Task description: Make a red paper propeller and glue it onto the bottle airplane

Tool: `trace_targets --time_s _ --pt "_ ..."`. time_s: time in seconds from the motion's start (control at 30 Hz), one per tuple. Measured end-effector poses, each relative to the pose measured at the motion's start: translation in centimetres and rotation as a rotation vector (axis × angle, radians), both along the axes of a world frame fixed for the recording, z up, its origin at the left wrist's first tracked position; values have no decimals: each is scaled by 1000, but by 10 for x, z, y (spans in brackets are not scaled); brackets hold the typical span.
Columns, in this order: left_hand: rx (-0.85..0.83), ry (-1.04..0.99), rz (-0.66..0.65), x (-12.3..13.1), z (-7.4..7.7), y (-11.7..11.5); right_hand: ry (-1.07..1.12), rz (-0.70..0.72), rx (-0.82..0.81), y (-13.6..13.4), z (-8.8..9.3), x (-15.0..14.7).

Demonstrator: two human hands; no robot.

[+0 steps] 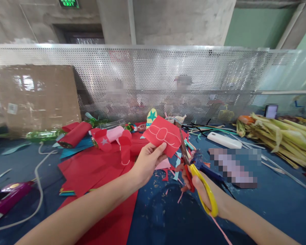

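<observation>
While the left hand (149, 163) pinches a small red card (165, 134) between its thumb and fingers, the right hand (202, 190) holds scissors (195, 170) with one red handle and one yellow handle. The card is up in front, near the middle, above the counter (153, 217). White lines on it make a shape like a bow. The scissor blades point up along the card's right edge, and I cannot tell if they are biting into the paper. The right fingers are curled around the handles, and a thin pink strip (220, 229) hangs down just below the yellow one. Under the hands, little paper scraps (178, 166) are spread on the dark blue counter. Big red sheets (91, 166) lie in a pile to the left, with a red roll (76, 134) behind them. Near the roll is a green bottle (44, 135), lying on its side. A brown box (35, 98) stands behind the bottle, by a metal screen (155, 68) full of tiny holes. At the far left, a white cord (42, 183) bends around a purple tool (15, 190). Over on the right are a long white thing (224, 140) and a heap of corn husks (277, 132).
</observation>
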State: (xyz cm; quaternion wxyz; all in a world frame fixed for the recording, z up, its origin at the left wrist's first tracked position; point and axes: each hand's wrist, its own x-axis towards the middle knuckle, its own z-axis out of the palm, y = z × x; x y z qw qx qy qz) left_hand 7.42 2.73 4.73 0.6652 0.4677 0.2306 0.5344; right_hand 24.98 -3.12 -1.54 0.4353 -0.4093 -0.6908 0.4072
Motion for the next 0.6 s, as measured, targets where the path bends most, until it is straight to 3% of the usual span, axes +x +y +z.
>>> trace_targets --time_s 0.6 --pt "-21 -18 14 1 1 -2 67 -37 -53 0 3 -5"
